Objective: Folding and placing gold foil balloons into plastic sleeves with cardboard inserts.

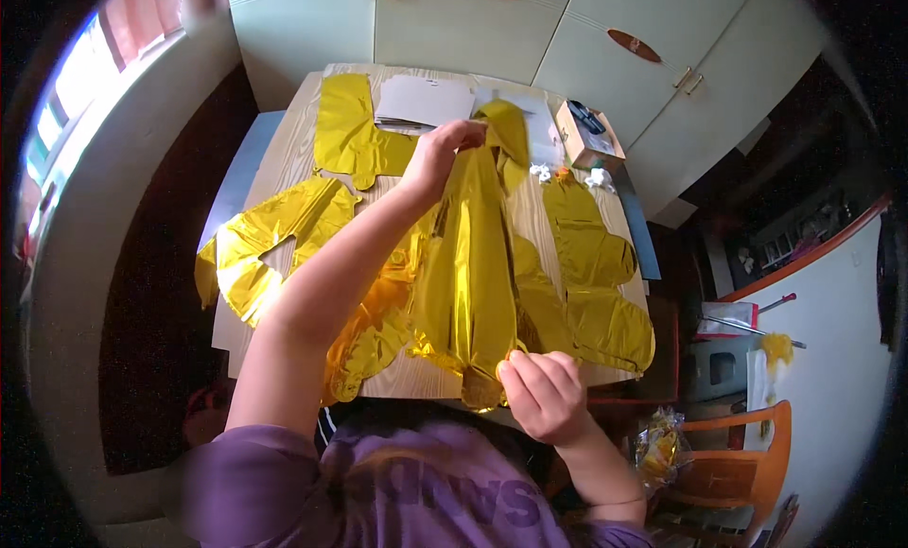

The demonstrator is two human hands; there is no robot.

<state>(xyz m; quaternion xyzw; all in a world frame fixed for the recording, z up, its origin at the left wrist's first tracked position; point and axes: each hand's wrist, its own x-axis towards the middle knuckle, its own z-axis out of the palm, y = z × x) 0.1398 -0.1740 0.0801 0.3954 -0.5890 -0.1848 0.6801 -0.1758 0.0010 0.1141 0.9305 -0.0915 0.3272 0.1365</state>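
Note:
A deflated gold foil balloon (470, 264) is stretched between my two hands over the table's near half. Raised over the far part of the table, my left hand (445, 158) is closed on its upper end, and a flap folds over to the right there. My right hand (544, 395) pinches the lower edge near the table's front. Flat gold foil balloons lie around it: an angular one (345, 122) at the far left, one with a triangular hole (284, 236) at the left, and a curvy one (596, 274) at the right. More crumpled foil (378, 335) lies under my left forearm.
The wooden table (298, 137) bears a stack of white sheets (426, 99) and an open box (591, 137) with dark items. Small white crumpled bits (598, 178) lie before the box. Cabinets (463, 28) stand behind; a wooden chair (728, 463) with a clear bag (662, 444) is at right.

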